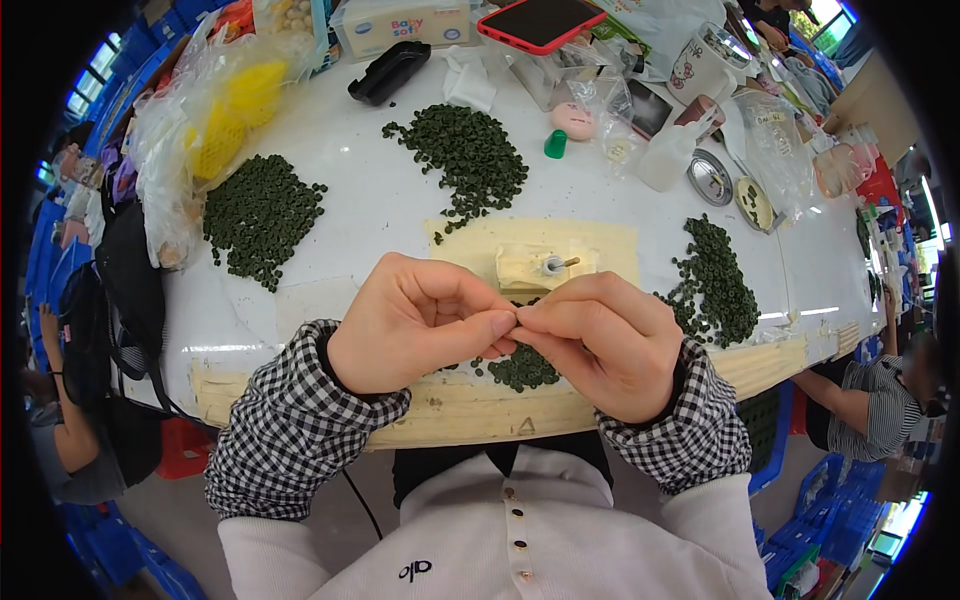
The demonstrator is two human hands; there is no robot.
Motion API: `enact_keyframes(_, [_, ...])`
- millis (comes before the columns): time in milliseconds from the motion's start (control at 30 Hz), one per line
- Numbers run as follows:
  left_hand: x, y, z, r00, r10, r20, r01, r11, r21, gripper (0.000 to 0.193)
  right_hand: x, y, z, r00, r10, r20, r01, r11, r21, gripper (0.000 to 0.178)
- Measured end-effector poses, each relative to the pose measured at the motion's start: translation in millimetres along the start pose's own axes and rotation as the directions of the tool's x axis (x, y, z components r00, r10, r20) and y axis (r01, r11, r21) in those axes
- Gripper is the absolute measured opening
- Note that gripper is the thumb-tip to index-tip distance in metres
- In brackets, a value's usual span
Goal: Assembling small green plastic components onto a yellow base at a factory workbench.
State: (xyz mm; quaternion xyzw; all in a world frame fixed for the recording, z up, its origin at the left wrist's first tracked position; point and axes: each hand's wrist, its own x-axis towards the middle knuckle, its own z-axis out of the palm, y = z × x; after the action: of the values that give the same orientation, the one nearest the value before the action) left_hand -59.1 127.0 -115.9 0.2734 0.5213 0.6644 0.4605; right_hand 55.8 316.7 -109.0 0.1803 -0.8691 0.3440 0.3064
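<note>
My left hand [415, 325] and my right hand [610, 340] meet over the near edge of the table, fingertips pinched together. Whatever sits between the fingertips is too small and hidden to name. Under them lies a small pile of dark green ring-like pieces [524, 370]. Just beyond my hands, a cream block [516, 268] is fixed to the table, with a small metal fitting and a brass-coloured pin [565, 264] on it. To the right spreads a heap of green ring-like pieces [722, 285]. Farther off are two more green heaps, one in the middle [465, 155] and one at left [262, 215].
Across the back lie a red-cased phone [540, 22], a clear plastic box [400, 25], a black case [390, 72] and a white mug [708, 65]. A bag with yellow netting [230, 115] stands at left. Other people [870, 405] sit on both sides.
</note>
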Motion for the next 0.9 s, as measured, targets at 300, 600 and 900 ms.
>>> enact_keyframes(300, [0, -2, 1, 0.999, 0.033, -0.029, -0.033, 0.999, -0.015, 0.014, 3, -3, 0, 0.999, 0.042, -0.007, -0.042, 0.999, 0.032, 0.02])
enact_keyframes(600, [-1, -7, 7, 0.981, 0.181, -0.074, -0.167, 0.972, 0.167, 0.015, -3, -5, 2, 0.913, 0.395, 0.096, -0.397, 0.817, 0.419, 0.015])
enact_keyframes(900, [1, -8, 8, 0.937, 0.341, -0.076, -0.289, 0.879, 0.379, 0.009, -4, -6, 1, 0.931, 0.355, 0.087, -0.36, 0.847, 0.392, 0.016])
